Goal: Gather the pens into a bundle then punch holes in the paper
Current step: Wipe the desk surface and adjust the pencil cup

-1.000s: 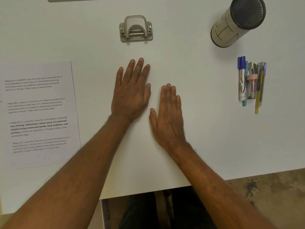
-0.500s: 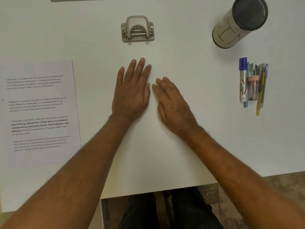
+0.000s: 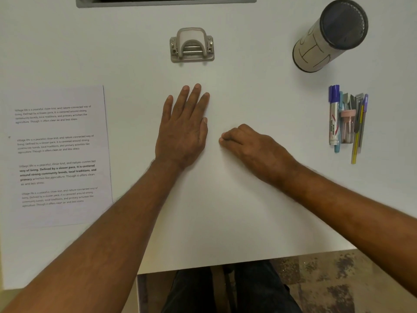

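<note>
Several pens and markers (image 3: 347,119) lie side by side on the white table at the right, among them a purple-capped marker and a thin yellow pen. A printed sheet of paper (image 3: 58,154) lies flat at the left. A grey hole punch (image 3: 191,45) stands at the back centre. My left hand (image 3: 184,129) rests flat on the table, fingers straight. My right hand (image 3: 250,146) is beside it, turned sideways with fingers loosely curled, holding nothing, well left of the pens.
A cylindrical holder (image 3: 330,35) with a dark mesh top stands at the back right, above the pens. The table's front edge (image 3: 248,262) runs below my arms, with floor beyond at the right. A grey slot sits at the table's back edge (image 3: 165,2).
My right hand has lifted from lying flat, swung its wrist out to the right and curled its fingers. My left hand has stayed flat in place.
</note>
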Demonstrator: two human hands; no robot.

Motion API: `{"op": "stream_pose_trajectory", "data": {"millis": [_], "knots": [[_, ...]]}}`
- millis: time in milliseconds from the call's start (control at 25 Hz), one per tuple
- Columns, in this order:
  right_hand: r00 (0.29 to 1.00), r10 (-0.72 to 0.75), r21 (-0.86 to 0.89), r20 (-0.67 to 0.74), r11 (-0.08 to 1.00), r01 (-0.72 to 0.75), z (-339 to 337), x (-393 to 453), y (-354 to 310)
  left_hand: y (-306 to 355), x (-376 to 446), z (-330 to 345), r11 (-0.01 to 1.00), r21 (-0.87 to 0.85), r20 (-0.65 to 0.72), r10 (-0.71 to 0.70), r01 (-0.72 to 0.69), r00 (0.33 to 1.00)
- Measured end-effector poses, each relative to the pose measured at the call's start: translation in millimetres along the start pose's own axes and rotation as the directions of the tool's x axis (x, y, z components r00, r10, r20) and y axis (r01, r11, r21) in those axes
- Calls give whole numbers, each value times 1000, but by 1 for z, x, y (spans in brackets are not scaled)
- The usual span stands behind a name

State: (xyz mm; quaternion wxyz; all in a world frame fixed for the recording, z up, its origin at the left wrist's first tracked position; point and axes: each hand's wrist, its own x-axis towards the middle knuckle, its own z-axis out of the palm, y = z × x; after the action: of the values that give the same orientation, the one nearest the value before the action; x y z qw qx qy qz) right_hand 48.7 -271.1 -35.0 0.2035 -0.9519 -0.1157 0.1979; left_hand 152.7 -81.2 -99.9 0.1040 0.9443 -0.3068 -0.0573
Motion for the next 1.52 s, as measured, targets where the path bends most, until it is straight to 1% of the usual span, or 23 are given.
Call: {"op": "stream_pose_trajectory", "data": {"millis": [120,200,280,480,600,640,680,720,760,800,840,880,920,960,1000,1040,1080,1120,1160,1240,1320,1400,1520], "knots": [[999,35,-128,1,991,-35,-9,10,-9,-1,0,1,1000,-1,4,0,0,1000],[996,86,-164,12,983,-83,-12,19,-13,-1,0,0,1000,-3,6,4,-4,1000],[991,132,-168,-5,977,-131,-13,26,-16,0,1,0,1000,-7,6,6,-6,1000],[965,238,-105,-112,962,-250,-3,30,-29,-1,0,2,1000,12,-14,5,-5,1000],[952,232,-126,-198,958,-259,8,31,-27,0,0,2,1000,0,-13,10,-10,1000],[943,244,-83,-227,960,-269,10,31,-25,1,0,2,1000,-3,-12,9,-9,1000],[923,288,15,-254,956,-294,10,31,-24,0,0,1,1000,-3,-13,8,-8,1000],[890,375,174,-259,925,-339,7,31,-22,0,0,1,1000,-2,-15,7,-7,1000],[841,493,375,-223,840,-392,2,30,-19,0,0,1,1000,-1,-16,7,-7,1000],[787,601,577,-140,696,-429,-5,29,-15,0,1,1,1000,-2,-18,7,-7,1000],[740,671,739,-38,517,-431,-12,26,-11,0,0,1,1000,-6,-20,7,-7,1000],[708,705,846,41,352,-399,-21,22,-7,1,1,1,1000,-8,-26,8,-8,1000],[692,718,906,80,237,-350,-30,17,-4,1,0,2,1000,-7,-33,9,-9,999],[681,729,940,70,181,-291,-41,13,1,1,0,2,1000,-3,-40,10,-10,999],[669,743,959,21,174,-224,-55,9,8,1,0,3,1000,0,-47,10,-10,999],[647,761,967,-47,196,-160,-70,6,15,0,-1,4,1000,2,-51,9,-9,999],[608,784,965,-124,238,-110,-87,3,25,1,-1,4,1000,0,-55,9,-9,998],[554,808,952,-201,294,-83,-103,2,36,1,-1,5,1000,-2,-57,10,-10,998],[491,827,928,-276,361,-88,-119,1,49,2,-1,5,1000,-2,-59,12,-12,998],[383,828,840,-410,506,-194,-144,1,73,2,-1,5,1000,1,-66,11,-11,998],[324,808,743,-492,583,-327,-155,5,96,2,-1,5,1000,-4,-68,8,-8,998],[319,783,660,-535,622,-421,-157,11,115,1,-1,6,1000,-14,-74,9,-10,997],[365,747,598,-556,664,-448,-156,17,132,0,0,7,1000,-21,-78,11,-12,997]]}}
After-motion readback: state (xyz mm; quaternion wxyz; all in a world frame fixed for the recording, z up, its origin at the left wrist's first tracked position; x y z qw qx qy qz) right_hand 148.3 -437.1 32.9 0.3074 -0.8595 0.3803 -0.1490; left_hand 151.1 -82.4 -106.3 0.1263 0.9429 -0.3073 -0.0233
